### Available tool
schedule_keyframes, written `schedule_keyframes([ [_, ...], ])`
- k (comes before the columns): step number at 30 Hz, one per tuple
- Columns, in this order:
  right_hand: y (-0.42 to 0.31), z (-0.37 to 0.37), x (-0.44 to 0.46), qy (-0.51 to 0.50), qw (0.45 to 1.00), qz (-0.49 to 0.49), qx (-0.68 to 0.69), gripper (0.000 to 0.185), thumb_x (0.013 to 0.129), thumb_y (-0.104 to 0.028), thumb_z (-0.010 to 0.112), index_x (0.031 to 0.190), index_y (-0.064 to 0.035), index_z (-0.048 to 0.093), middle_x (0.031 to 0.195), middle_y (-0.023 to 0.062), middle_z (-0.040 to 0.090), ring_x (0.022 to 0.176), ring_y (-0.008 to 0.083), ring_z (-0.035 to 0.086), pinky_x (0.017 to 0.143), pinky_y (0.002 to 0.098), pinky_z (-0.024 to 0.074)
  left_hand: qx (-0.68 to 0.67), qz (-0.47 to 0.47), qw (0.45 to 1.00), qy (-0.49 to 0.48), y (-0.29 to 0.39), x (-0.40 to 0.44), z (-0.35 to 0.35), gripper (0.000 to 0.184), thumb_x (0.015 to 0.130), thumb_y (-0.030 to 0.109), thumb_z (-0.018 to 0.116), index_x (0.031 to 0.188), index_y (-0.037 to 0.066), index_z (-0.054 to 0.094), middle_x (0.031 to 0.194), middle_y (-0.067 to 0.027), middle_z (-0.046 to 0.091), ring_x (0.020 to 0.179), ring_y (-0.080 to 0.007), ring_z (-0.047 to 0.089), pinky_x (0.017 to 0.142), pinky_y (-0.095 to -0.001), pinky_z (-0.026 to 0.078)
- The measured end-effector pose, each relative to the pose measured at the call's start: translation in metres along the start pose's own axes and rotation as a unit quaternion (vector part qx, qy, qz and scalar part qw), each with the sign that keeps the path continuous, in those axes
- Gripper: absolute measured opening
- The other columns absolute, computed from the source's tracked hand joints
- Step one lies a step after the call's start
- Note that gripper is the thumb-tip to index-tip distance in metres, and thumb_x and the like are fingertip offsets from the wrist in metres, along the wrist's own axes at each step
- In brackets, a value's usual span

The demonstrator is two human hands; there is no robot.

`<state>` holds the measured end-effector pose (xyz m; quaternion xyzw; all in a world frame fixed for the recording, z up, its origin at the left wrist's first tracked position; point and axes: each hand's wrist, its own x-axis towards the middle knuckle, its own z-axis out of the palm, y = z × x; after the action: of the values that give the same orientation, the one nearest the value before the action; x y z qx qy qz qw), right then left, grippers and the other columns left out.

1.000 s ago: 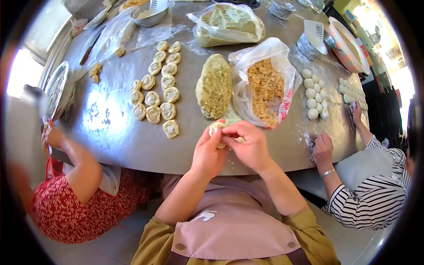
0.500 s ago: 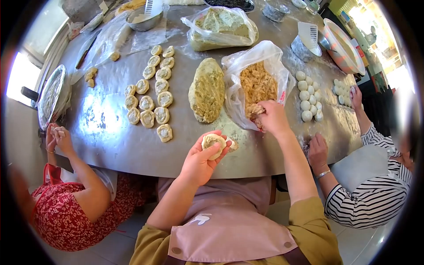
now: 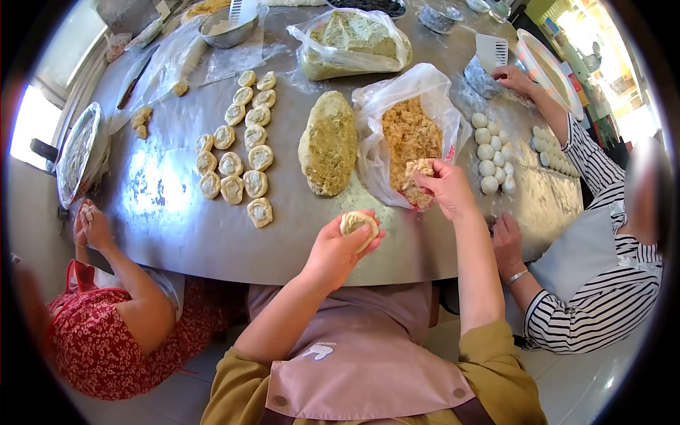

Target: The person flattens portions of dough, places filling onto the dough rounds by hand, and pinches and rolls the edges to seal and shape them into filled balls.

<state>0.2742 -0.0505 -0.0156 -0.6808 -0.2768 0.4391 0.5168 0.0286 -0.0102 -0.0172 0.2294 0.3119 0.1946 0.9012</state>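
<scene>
My left hand [image 3: 340, 248] is closed around a cupped dough wrapper [image 3: 358, 228], its hollow facing up near the table's front edge. Pinched in the fingers of my right hand [image 3: 453, 190] is a clump of brown crumbly filling [image 3: 418, 170], held over the open plastic bag [image 3: 368, 134]. More of the same filling mass [image 3: 411, 131] lies inside that bag. Just left of the bag rests a long greenish lump [image 3: 330, 145] on the metal table. Rows of cupped dough pieces [image 3: 231, 164] lie further left.
White dough balls [image 3: 486, 152] and smaller ones [image 3: 552, 150] sit at right. A co-worker in stripes [image 3: 595, 283] reaches to a metal bowl [image 3: 480, 79]; another in red [image 3: 117, 340] works at left. Behind are a bag of green filling [image 3: 350, 46] and a knife [image 3: 136, 79].
My right hand has lifted a clump of filling up from the bag. My left hand has shifted right with the wrapper. The striped co-worker's far hand has moved to the bowl.
</scene>
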Motion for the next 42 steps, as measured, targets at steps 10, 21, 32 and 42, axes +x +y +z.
schedule_keyframes([
  [10, -0.004, 0.055, -0.045, -0.124, 0.991, -0.038, 0.007, 0.021, 0.084, -0.001, 0.065, 0.105, -0.0019, 0.064, 0.093, -0.0009, 0.065, 0.082, 0.0063, 0.060, 0.072, 0.0211, 0.0487, -0.038, 0.075, 0.996, 0.009, -0.012, 0.037, 0.026, 0.029, 0.099, 0.025, 0.045, 0.120, 0.006, 0.049, 0.111, -0.0036, 0.057, 0.099, -0.0149, 0.055, 0.079, -0.0281, 0.043],
  [21, -0.008, 0.055, -0.058, -0.057, 0.960, -0.176, -0.210, 0.020, 0.085, -0.004, 0.064, 0.105, -0.0015, 0.065, 0.090, 0.0038, 0.067, 0.076, 0.0074, 0.061, 0.064, 0.0225, 0.0490, -0.082, 0.054, 0.995, 0.021, -0.017, 0.038, 0.015, 0.026, 0.099, 0.017, 0.045, 0.120, 0.003, 0.047, 0.110, -0.0073, 0.057, 0.102, -0.0170, 0.056, 0.088, -0.0309, 0.045],
  [32, -0.040, 0.033, -0.031, 0.055, 0.941, -0.195, -0.273, 0.035, 0.083, -0.012, 0.066, 0.117, -0.0022, 0.059, 0.107, 0.0132, 0.063, 0.095, 0.0237, 0.062, 0.082, 0.0304, 0.0492, -0.127, 0.023, 0.992, 0.010, 0.003, 0.022, 0.017, 0.030, 0.098, 0.012, 0.044, 0.124, -0.002, 0.045, 0.113, -0.0129, 0.055, 0.109, -0.0270, 0.055, 0.095, -0.0342, 0.048],
  [42, -0.010, 0.077, -0.063, -0.045, 0.816, -0.419, -0.396, 0.075, 0.079, -0.059, 0.056, 0.127, -0.0033, 0.045, 0.136, 0.0142, 0.047, 0.135, 0.0396, 0.029, 0.110, 0.0479, 0.0178, -0.154, -0.031, 0.981, -0.115, 0.007, 0.013, 0.008, 0.031, 0.098, 0.017, 0.044, 0.127, 0.005, 0.043, 0.113, -0.0093, 0.056, 0.104, -0.0214, 0.057, 0.081, -0.0317, 0.052],
])
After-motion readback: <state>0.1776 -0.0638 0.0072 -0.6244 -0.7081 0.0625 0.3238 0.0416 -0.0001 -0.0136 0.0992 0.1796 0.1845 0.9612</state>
